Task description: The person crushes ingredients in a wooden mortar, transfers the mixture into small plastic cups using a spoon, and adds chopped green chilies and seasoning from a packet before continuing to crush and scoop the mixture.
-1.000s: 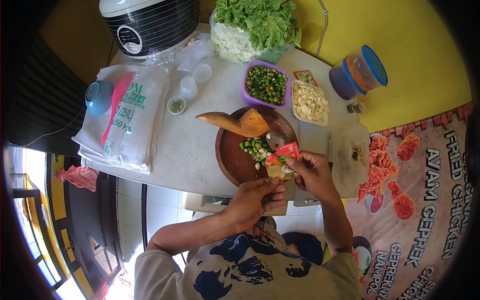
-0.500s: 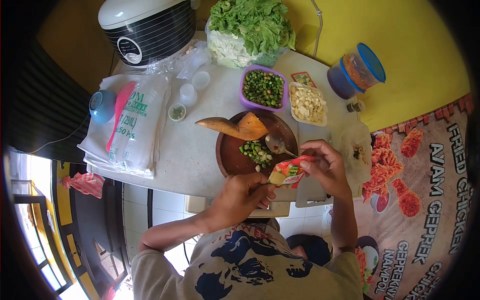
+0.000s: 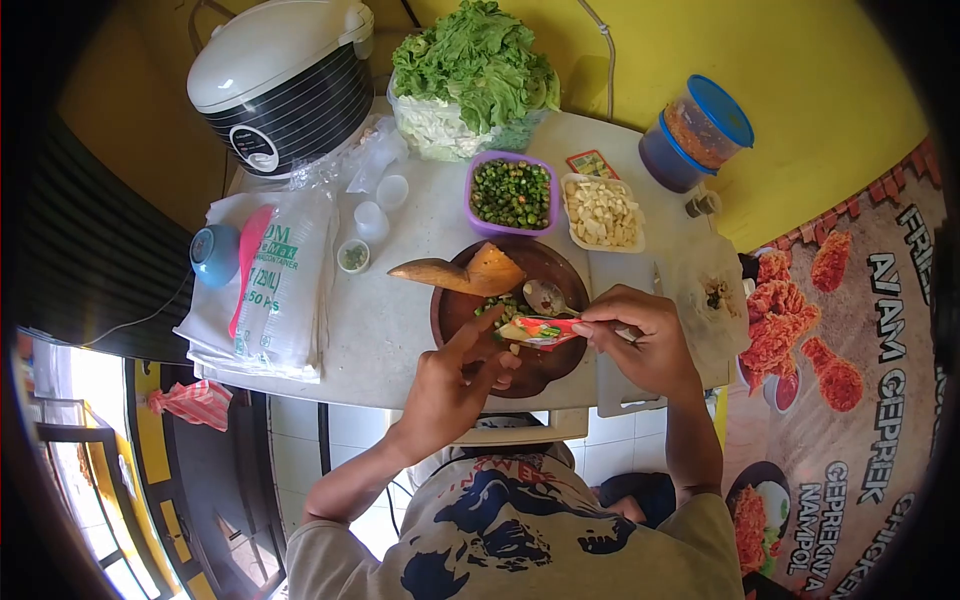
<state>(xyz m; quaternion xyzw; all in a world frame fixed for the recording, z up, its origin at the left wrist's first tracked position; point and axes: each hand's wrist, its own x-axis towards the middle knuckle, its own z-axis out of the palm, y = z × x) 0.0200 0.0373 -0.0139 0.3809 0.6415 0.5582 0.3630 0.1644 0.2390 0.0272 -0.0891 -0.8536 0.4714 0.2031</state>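
My right hand [image 3: 640, 338] pinches a small red-and-yellow seasoning sachet [image 3: 548, 332], held tilted over a round brown mortar [image 3: 455, 310]. My left hand [image 3: 450, 385] is off the sachet, its fingers apart and the index finger stretched toward the sachet's left end. Chopped green chillies [image 3: 490, 306] lie in the mortar, partly hidden by the sachet and left hand. A wooden pestle [image 3: 455, 275] rests across the mortar's far left rim. A metal spoon [image 3: 543, 295] leans inside it, its handle running under the right hand.
Behind the mortar stand a purple tub [image 3: 513, 228] of cut green chillies and a white tray [image 3: 603, 240] of garlic-like pieces. Lettuce [image 3: 475, 65], a rice cooker [image 3: 280, 100], stacked lidded containers [image 3: 690, 135] and plastic packs [image 3: 280, 300] surround them. A cutting board [image 3: 622, 385] lies right.
My left hand has let go of the sachet and opened, fingers spreading. The sachet, now in the right hand alone, has tipped flatter over the mortar. The view has shifted slightly.
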